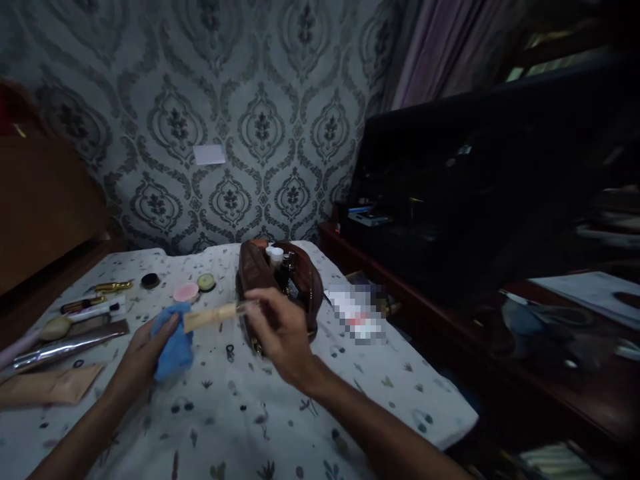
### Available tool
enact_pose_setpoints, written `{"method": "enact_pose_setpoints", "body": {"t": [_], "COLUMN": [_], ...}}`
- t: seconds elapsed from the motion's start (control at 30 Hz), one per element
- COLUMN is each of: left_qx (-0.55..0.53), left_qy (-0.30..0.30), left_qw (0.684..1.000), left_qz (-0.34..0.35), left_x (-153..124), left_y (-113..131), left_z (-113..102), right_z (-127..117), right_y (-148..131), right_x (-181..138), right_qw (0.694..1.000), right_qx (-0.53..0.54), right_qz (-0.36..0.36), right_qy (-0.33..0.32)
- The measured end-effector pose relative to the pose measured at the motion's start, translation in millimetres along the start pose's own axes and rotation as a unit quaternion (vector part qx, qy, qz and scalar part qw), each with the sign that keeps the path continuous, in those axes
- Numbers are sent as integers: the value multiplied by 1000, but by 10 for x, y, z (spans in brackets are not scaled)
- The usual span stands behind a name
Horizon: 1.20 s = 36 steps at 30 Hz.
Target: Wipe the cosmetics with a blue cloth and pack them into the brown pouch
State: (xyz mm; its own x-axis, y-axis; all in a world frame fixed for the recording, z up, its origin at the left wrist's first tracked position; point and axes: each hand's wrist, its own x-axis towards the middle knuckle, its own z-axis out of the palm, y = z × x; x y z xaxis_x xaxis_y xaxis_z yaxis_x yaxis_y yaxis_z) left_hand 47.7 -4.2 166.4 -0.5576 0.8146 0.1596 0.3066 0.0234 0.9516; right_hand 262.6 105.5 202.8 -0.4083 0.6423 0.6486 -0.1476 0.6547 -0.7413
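My left hand [150, 350] is closed around a blue cloth [174, 343]. A slim beige cosmetic tube [213, 316] lies between my hands, its left end against the cloth. Its clear-looking right end is pinched in the fingers of my right hand [283, 333], which is slightly blurred. Just behind the right hand stands an unzipped brown makeup bag [257, 267], with white-capped bottles [277, 256] and dark items inside. A pink round compact [185, 292] and a small yellow-green round pot [205, 283] sit beyond the cloth.
At the left lie a silver tube [70, 345], a beige squeeze tube [53, 387], a brush [56, 328] and a gold tube [114, 286]. A black round lid [149, 281] is behind them. Small dark rings [230, 352] lie mid-table. A large black screen [465, 193] stands right.
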Motion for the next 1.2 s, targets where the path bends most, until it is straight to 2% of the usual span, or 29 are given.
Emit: {"method": "enact_pose_setpoints", "body": {"t": [0.07,0.13,0.2,0.27,0.37,0.43,0.6,0.73,0.9,1.2], "left_qx": [39,92,157,232,331,362,359,345,336,310], "left_qy": [-21,-55,-104,-148,-192,-196,-171,-171,-167,-166], "left_qw": [999,984,939,878,800,776,774,774,780,788], "left_qz": [29,143,287,391,463,478,493,502,500,506], "left_x": [76,162,238,293,328,330,326,336,341,353], "left_y": [180,341,446,476,407,332,239,233,202,176], "left_z": [166,351,541,718,912,969,947,943,965,984], "right_z": [-290,-542,-728,-840,-887,-861,-724,-626,-562,-554], "right_y": [-46,-43,12,110,285,380,491,553,662,849], "right_x": [163,355,562,759,997,1103,1243,1312,1376,1415], "right_qw": [998,993,984,974,954,933,865,827,805,777], "right_qx": [-38,-87,-150,-207,-294,-356,-491,-542,-562,-595], "right_qz": [-25,-45,-58,-64,-57,-50,-30,-18,-5,1], "right_qy": [31,67,72,60,27,-2,-95,-150,-189,-206]}}
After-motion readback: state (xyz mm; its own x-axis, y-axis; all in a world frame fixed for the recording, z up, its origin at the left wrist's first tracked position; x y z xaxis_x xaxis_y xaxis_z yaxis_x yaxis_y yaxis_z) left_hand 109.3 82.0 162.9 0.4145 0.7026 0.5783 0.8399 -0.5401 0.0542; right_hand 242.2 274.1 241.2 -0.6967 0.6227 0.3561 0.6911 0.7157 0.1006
